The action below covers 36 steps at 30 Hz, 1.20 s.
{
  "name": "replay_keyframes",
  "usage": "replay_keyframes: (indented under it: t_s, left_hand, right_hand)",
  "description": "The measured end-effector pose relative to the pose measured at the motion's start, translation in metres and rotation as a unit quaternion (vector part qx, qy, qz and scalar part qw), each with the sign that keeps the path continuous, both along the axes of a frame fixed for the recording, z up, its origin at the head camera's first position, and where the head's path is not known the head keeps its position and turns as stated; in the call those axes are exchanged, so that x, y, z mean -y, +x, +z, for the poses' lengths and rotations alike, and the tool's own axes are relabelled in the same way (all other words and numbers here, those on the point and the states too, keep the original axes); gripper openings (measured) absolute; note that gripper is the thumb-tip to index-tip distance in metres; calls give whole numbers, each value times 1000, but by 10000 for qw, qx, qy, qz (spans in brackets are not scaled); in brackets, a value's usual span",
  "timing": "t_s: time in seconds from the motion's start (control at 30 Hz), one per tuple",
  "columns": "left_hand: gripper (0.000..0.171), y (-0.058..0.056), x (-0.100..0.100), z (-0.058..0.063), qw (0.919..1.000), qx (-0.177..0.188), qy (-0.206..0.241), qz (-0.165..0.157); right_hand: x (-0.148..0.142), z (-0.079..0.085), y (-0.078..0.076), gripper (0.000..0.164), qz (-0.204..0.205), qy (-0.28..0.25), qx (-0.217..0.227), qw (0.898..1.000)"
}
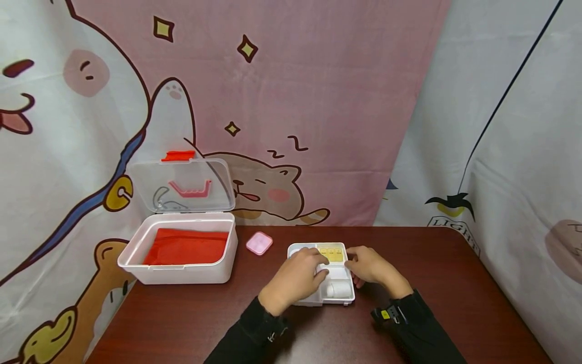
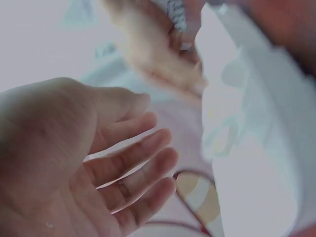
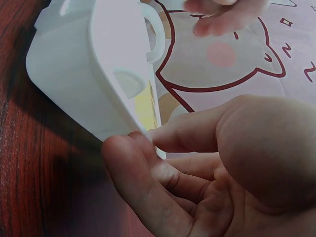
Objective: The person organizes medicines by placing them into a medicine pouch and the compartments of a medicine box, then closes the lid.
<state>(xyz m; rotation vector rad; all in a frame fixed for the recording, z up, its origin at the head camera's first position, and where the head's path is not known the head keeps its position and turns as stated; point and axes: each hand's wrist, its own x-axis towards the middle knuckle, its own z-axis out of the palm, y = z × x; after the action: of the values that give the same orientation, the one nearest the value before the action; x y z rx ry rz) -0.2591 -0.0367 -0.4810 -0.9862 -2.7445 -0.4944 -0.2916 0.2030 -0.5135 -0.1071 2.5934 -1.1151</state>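
Observation:
A small white compartment box (image 1: 337, 273) lies on the brown table. In it are a yellow piece with small markings (image 1: 332, 254) at the back and a white roll (image 1: 339, 289) at the front. My left hand (image 1: 295, 275) is over the box's left side and hides that part in the head view. The left wrist view shows this hand (image 2: 98, 158) with loosely bent fingers, apart from the box and holding nothing. At the right edge, my right hand (image 1: 370, 265) pinches the box's rim between thumb and fingers, as the right wrist view shows.
To the left stands a larger white bin (image 1: 182, 273) with its clear lid (image 1: 145, 184) raised and a flat red item (image 1: 186, 247) inside. A small pink square case (image 1: 259, 243) lies between bin and box. A printed cloth (image 1: 327, 101) hangs behind the table.

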Motion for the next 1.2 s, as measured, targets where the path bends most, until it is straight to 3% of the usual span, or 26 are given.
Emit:
replay_keyframes:
  t_s: [0.13, 0.3, 0.53, 0.73, 0.8, 0.93, 1.2]
  left_hand:
    - [22, -11, 25, 13, 9963, 75, 669, 542]
    - [22, -25, 54, 17, 9816, -138, 1340, 1356]
    - [23, -43, 76, 5, 9593, -528, 1793, 2116]
    - [30, -52, 83, -14, 9507, -745, 1401, 2664]
    - [34, -54, 83, -20, 9494, -649, 1242, 2809]
    - [47, -56, 85, -28, 9472, -87, 1053, 3027]
    - [67, -58, 87, -38, 9443, 704, 910, 3084]
  right_hand:
    - [0, -1, 0, 54, -38, 37, 53, 10000]
    - [0, -2, -1, 54, -54, 89, 61, 9999]
    - [0, -2, 0, 53, -35, 177, 41, 9998]
    - [1, -2, 0, 54, -36, 196, 34, 9998]
    - [1, -2, 0, 54, -38, 168, 34, 9998]
    - [1, -2, 0, 53, -22, 59, 23, 10000]
    - [0, -4, -1, 52, -35, -24, 54, 10000]
